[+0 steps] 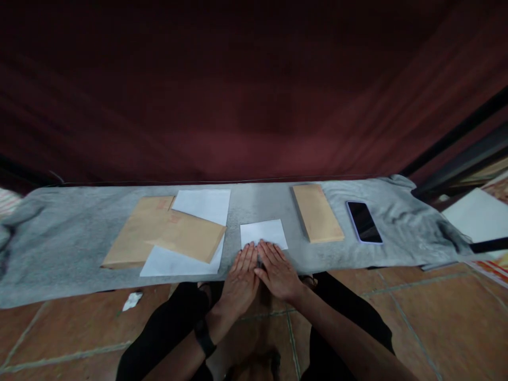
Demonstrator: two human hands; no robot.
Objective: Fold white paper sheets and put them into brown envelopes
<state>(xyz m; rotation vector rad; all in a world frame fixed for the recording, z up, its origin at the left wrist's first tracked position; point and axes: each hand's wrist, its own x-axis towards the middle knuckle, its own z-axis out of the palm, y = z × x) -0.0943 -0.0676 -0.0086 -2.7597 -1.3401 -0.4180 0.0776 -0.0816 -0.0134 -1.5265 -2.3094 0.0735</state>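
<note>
A small white sheet of paper (262, 232), which looks folded, lies on the grey cloth in front of me. My left hand (243, 272) rests flat with its fingertips on the paper's near edge. Beside it, my right hand (275, 269) lies flat too, its fingers stretched over the same edge. The two hands nearly touch at the thumbs. Parts of the near edge are hidden under the fingers. To the left, brown envelopes (137, 230) overlap larger white sheets (204, 203). A stack of brown envelopes (318, 213) sits to the right of the paper.
A phone (364, 222) with a pale purple case lies right of the envelope stack. Grey cloth (59, 238) covers the narrow bench. A dark red curtain (254, 106) hangs behind it. On the tiled floor lies a crumpled white scrap (132, 301). Papers (480, 214) are at far right.
</note>
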